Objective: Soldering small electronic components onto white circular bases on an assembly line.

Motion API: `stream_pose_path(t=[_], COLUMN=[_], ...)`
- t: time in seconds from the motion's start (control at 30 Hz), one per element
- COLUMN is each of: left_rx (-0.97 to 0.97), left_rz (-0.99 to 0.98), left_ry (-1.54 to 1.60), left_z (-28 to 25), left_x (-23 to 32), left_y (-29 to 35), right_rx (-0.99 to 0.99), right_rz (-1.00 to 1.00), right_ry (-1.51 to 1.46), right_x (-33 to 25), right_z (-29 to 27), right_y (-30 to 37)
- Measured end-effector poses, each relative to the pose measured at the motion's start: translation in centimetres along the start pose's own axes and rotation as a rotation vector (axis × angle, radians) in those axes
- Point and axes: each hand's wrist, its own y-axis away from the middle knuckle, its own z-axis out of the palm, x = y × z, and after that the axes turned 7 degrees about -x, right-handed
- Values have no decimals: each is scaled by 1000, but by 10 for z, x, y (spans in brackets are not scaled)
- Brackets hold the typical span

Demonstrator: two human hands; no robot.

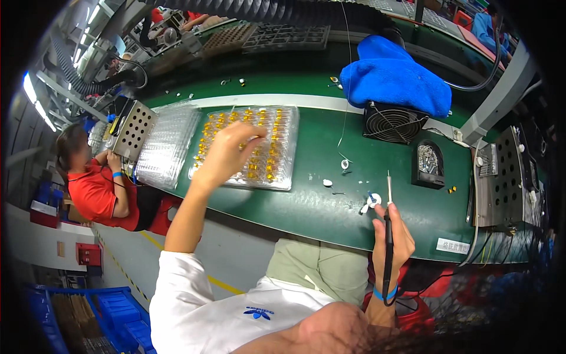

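Observation:
My left hand [229, 148] reaches over a clear plastic tray [287, 177] that holds rows of small yellow-and-metal parts [270, 159]. Its fingers are bent together near the tray's middle, and whatever they pinch is too small or hidden to make out. In my right hand [400, 241], a soldering iron [388, 236] is held like a pen near the bench's front edge, its thin metal tip pointing away from me. Just left of the iron's tip, a small round white part [374, 200] with a bit of blue lies on the green bench [318, 215].
A thin wire [345, 88] hangs down to a small white piece [345, 164]. Behind stand a black fan [394, 124] under a blue cloth [395, 76] and a black box of metal bits [429, 164]. Stacked clear trays [167, 144] lie left, beside a seated person in red [100, 197].

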Motion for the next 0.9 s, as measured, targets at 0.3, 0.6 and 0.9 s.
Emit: stream_pose_path(t=[0.3,0.6,0.9], left_rx=[-169,-76,-300], left_rz=[54,-68,21], left_ry=[68,307,941], left_z=[1,16,87], left_x=[19,32,97], left_y=[27,10,-41], right_rx=[-31,50,116], right_rz=[45,-54,80], right_ry=[-48,-120,-57], right_x=[-1,3,8], right_z=[-10,-16,-29], right_y=[13,23,41])
